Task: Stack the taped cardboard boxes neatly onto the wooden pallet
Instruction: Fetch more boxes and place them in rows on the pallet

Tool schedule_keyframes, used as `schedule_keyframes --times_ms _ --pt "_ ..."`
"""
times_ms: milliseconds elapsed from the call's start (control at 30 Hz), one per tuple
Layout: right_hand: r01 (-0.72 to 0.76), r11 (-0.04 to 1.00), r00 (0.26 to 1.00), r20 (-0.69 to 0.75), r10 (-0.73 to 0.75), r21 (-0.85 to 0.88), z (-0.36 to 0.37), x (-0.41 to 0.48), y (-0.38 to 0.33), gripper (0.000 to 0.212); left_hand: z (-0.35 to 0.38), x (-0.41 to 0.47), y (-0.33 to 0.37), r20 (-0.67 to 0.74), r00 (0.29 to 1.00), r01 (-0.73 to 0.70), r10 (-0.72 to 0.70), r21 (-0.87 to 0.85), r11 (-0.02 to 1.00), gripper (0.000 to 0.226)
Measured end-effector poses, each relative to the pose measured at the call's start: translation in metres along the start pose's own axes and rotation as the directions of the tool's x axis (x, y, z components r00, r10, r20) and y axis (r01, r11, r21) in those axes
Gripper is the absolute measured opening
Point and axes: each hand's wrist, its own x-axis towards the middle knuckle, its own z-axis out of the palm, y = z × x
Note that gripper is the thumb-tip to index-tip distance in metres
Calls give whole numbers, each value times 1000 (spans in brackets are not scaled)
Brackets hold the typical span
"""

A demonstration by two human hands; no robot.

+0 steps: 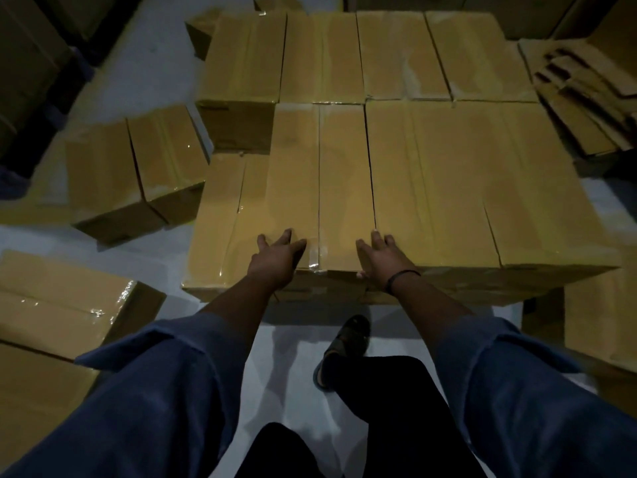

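- Head view: both arms reach straight out toward 12 o'clock, blue sleeves rolled up, forearms bare.
- Left hand lies palm down on the near left corner of the box, fingers straight and fanned, nothing pinched.
- Right hand mirrors it on the near right corner, fingers spread flat along the top; the thumb dips over the near edge. A dark wristband circles that wrist.
- No closed grip here: both palms simply press on the cardboard, with the taped centre seam running between them.
- That box sits on the top layer of the stack at 12 o'clock, flush against its neighbour at 3 o'clock; to its 9 o'clock there's a drop to a lower box.
- Whatever carries the stack is hidden beneath it.
- Loose boxes rest on the pale floor at 10 o'clock, with more at 8 o'clock.
- Flattened cardboard is piled at 2 o'clock, just beside the stack.
- One sandal is planted at 6 o'clock, close to the stack's near face.
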Motion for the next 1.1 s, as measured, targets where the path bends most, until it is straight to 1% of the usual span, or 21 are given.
schedule_keyframes --times_ms 133,300,433,567,667,733,833,900,967,1033,1100 --pt "-3 1000 1000 2 3 8 3 1 -1 82 -1 -1 -1 5 1000 -2 2 9 1000 75" --pt "-7 1000 1000 12 6 11 -1 3 0 81 0 4 2 -13 1000 -5 6 21 1000 58" --pt "-12 999 1000 20 11 35 -2 5 0 82 4 7 1 -13 1000 -7 7 25 1000 58" --pt "-9 1000 998 61 8 26 -12 3 -1 84 -5 8 4 56 998 35 -31 -74 997 65" --pt "-26 999 995 94 22 42 -24 5 -5 74 -18 17 7 76 996 58 -48 -144 988 50" --pt "-44 998 997 68 41 53 -30 12 -7 65 -25 27 7 50 996 78 -70 -182 980 48" --pt "-44 996 999 9 44 79 -47 36 -6 58 -39 56 3 21 993 117 -115 -264 957 62" --pt "-20 997 1000 14 19 75 -62 61 -4 58 -53 78 1 18 986 161 -163 -314 936 72" --pt "8 998 1000 24 -9 63 -77 91 -1 61 -66 97 1 18 976 210 -219 -362 908 80" --pt "28 998 999 40 -30 49 -91 120 2 66 -78 115 1 28 959 266 -281 -419 868 93" --pt "39 999 997 70 -41 34 -102 147 5 75 -88 137 0 37 940 317 -340 -471 823 102"
